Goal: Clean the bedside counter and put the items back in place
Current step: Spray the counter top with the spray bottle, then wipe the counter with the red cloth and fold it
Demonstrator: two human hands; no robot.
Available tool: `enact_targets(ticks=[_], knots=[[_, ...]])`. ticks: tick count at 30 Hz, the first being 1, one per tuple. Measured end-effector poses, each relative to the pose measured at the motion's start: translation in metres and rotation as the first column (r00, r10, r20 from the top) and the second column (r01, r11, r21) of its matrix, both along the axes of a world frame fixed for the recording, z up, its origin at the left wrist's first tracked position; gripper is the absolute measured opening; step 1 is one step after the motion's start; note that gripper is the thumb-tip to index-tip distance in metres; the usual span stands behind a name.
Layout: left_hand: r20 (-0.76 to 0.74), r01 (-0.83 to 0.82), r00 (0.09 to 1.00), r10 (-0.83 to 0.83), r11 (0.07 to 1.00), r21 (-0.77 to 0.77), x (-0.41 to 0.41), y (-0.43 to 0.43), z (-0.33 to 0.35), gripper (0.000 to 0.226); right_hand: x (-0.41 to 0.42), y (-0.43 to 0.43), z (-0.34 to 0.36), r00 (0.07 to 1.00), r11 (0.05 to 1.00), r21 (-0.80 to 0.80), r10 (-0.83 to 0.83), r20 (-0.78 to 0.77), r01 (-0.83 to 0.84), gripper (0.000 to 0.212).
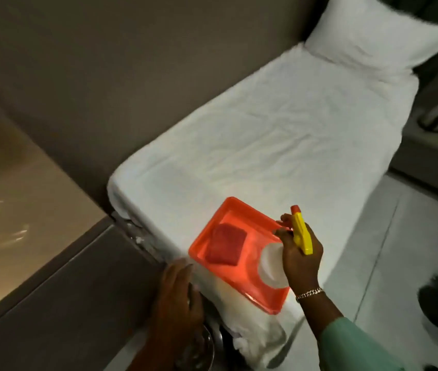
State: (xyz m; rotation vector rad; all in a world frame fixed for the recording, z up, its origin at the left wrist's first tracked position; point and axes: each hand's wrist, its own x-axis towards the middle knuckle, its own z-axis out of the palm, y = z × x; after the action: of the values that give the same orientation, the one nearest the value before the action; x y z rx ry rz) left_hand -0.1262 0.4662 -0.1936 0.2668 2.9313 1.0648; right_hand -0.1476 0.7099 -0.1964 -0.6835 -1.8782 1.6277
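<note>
No text, label or number is legible anywhere — too dim, too blurred.

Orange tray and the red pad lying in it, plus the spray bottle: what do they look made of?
Orange tray: seems moulded plastic, smooth and slightly glossy, with a raised rim. Red pad: looks like folded cloth or sponge, matte with soft edges; too blurred to tell which. Spray bottle, held in the right hand: translucent whitish plastic body, opaque yellow plastic trigger head.

Glossy orange plastic tray (242, 210) holds a matt red cloth (225, 247); at twelve o'clock, rumpled white cotton-like bed sheet (279, 129) (soft, unshiny); spray bottle (274, 266) translucent plastic.
</note>
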Motion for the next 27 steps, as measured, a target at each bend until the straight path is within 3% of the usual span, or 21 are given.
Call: enact_targets(ticks=[2,5,7,10,12,16,19,21,23,25,27], knots=[[0.244,0.020,0.969,-0.024,1.000,0.019,-0.022,0.038,-0.035,0.042,-0.017,0.026,-0.034,0.999,0.999,0.042,0.002,0.051,-0.005,0.034],[0.404,0.041,0.914,-0.031,0.999,-0.015,-0.060,0.072,-0.078,0.044,-0.028,0.046,-0.073,0.996,0.998,0.053,0.025,0.083,-0.029,0.037],[0.495,-0.027,0.867,0.050,0.998,-0.054,-0.091,0.087,-0.098,0.046,-0.029,0.054,-0.096,0.997,0.996,0.077,0.032,0.068,-0.037,0.038],[0.572,-0.144,0.798,0.187,0.982,-0.121,-0.123,0.101,-0.121,0.047,-0.030,0.063,-0.119,0.994,0.989,0.137,0.042,0.104,-0.057,0.038],[0.613,-0.164,0.755,0.234,0.972,-0.169,-0.133,0.111,-0.135,0.061,-0.031,0.065,-0.125,0.984,0.982,0.160,0.080,0.158,-0.106,0.038],[0.577,-0.308,0.730,0.366,0.930,-0.200,-0.137,0.130,-0.152,0.072,-0.028,0.065,-0.123,0.965,0.963,0.218,0.108,0.237,-0.162,0.042],[0.683,-0.482,0.587,0.435,0.865,-0.137,-0.143,0.136,-0.151,0.064,-0.020,0.062,-0.119,0.950,0.982,0.147,0.068,0.304,-0.117,0.053],[0.797,-0.548,0.478,0.370,0.834,-0.058,-0.150,0.133,-0.140,0.054,0.003,0.055,-0.110,0.918,0.999,0.044,-0.025,0.395,0.008,0.061],[0.886,-0.576,0.411,0.217,0.815,0.068,-0.151,0.129,-0.115,0.044,0.041,0.039,-0.098,0.892,0.994,0.055,-0.109,0.438,0.095,0.052],[0.895,-0.568,0.439,0.076,0.795,0.211,-0.145,0.115,-0.081,0.040,0.069,0.009,-0.078,0.904,0.997,0.055,-0.068,0.421,0.049,0.040],[0.846,-0.534,0.531,-0.052,0.754,0.382,-0.134,0.091,-0.041,0.040,0.063,-0.026,-0.051,0.922,0.996,-0.080,0.056,0.383,-0.027,0.034]])
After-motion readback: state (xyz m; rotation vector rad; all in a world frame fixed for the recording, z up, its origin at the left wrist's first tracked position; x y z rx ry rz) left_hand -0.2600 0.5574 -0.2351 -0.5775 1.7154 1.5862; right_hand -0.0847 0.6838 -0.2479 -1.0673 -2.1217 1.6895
